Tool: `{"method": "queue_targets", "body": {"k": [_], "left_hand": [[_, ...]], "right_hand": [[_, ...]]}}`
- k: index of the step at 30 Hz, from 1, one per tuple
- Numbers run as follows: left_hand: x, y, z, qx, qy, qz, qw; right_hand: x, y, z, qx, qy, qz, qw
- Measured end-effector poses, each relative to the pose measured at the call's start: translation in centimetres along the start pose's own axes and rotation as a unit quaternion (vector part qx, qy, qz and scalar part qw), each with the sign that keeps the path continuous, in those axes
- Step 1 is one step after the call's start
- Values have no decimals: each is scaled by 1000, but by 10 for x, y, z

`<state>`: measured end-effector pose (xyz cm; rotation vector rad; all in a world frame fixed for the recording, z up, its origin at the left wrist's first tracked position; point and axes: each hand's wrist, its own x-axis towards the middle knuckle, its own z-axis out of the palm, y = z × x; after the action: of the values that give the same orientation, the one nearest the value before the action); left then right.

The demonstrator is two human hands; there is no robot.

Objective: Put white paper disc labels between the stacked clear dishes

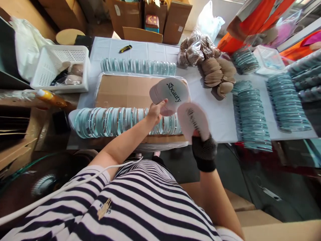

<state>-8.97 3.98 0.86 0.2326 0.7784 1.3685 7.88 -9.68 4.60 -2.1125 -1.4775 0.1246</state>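
Observation:
My bare left hand (154, 112) grips the lower edge of a pale oval plate (173, 92) printed with a dark "beauty" logo. My right hand (204, 150), in a dark knitted glove, holds a second, pinkish oval plate (192, 118) by its lower end; its print is smeared by motion. Both plates are tilted up, side by side, above the table. Below my left hand, a long row of upright oval plates with glassy edges (107, 122) stands on a flat cardboard box (120, 90).
A second row of plates (137, 66) stands behind the box, near a yellow cutter (125, 49). Brown oval pieces (213, 72) lie in piles at back right. Glassy stacks (253, 117) fill the right side; a white basket (41, 72) is left. A person in orange (255, 20) is at back right.

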Motion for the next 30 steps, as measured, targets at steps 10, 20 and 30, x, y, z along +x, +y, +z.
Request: {"method": "queue_targets", "body": {"k": [10, 20, 30], "left_hand": [[9, 11, -6, -29, -9, -29, 999], [15, 3, -13, -23, -27, -14, 999], [10, 0, -13, 2, -20, 23, 1000]], "right_hand": [[-17, -31, 64, -179, -249, -37, 951], [-2, -25, 89, -111, -183, -48, 976], [-5, -21, 100, 20, -190, -16, 981]]}}
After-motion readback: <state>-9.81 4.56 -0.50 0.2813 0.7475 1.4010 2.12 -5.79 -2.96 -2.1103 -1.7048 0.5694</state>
